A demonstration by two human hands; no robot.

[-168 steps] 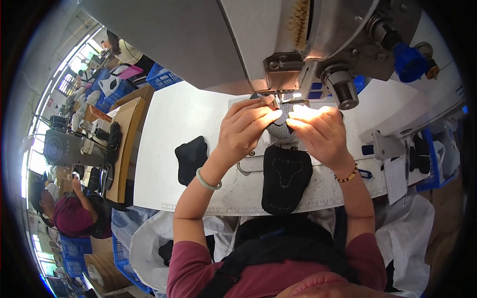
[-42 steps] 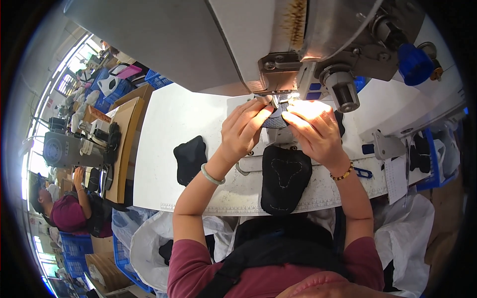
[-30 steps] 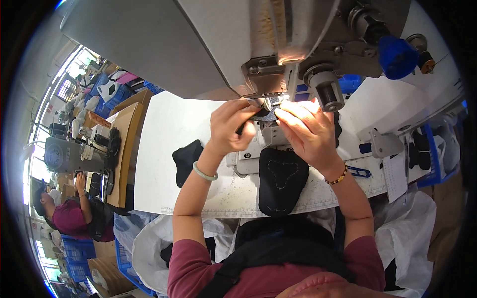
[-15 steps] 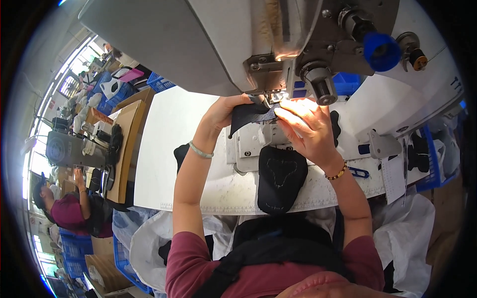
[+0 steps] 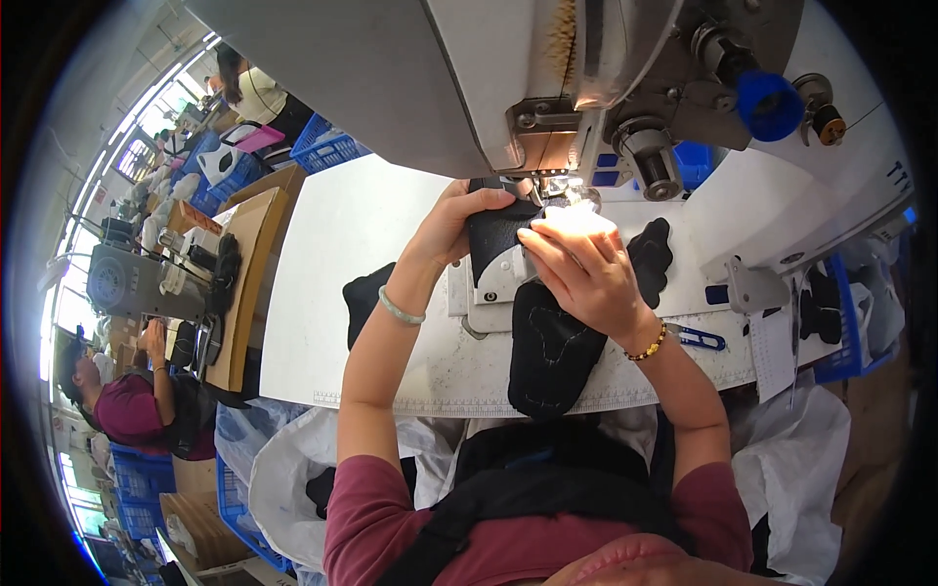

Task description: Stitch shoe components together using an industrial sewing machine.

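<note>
A black fabric piece [image 5: 496, 242] hangs at the needle area of a large sewing machine [image 5: 430, 78], its upper edge near the lit presser foot [image 5: 559, 186]. My left hand [image 5: 451, 225] grips its left side, thumb on top and fingers underneath. On the right, my right hand [image 5: 594, 273] pinches the edge of the same piece, its knuckles bright under the lamp. Below my right hand lies a black padded piece [image 5: 549, 361] with a pale stitched outline. Another black piece [image 5: 367, 298] rests beside my left forearm, and a lobed one [image 5: 652, 259] lies beyond my right wrist.
The white table [image 5: 313, 254] has a ruler strip [image 5: 440, 402] along its near edge. A blue thread snipper [image 5: 699, 338] lies at the right, near a blue crate [image 5: 848, 332]. White sacks [image 5: 293, 469] hang below the table. Co-workers sit at the left and far left.
The black fabric piece has turned and hangs more upright, showing its broad face. My right hand has shifted slightly down along its edge. The view has moved a little, revealing another person at far left.
</note>
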